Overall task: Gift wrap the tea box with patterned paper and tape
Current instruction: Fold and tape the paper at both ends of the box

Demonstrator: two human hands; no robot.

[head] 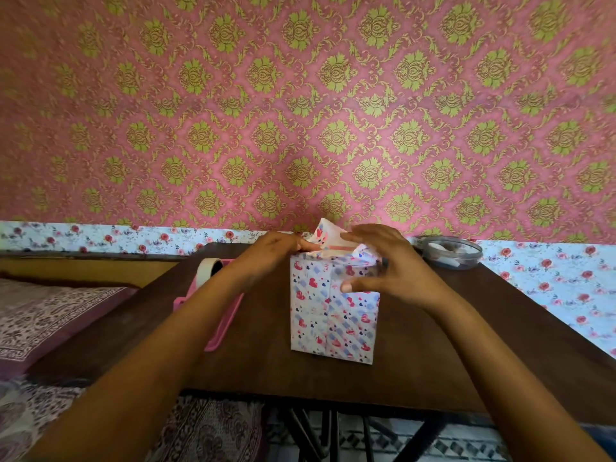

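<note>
Tall tea box (pixel 335 305) in white heart-patterned paper (pixel 320 335) stands upright on a dark wooden counter (pixel 443 348). Left hand (pixel 276 250) pinches its loose top flap (pixel 325 232), right hand (pixel 386 265) clasps the top, apparently folding it closed.

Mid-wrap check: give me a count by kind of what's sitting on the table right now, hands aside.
tea box in patterned paper: 1
pink tape dispenser: 1
clear lidded container: 1
Total: 3
</note>
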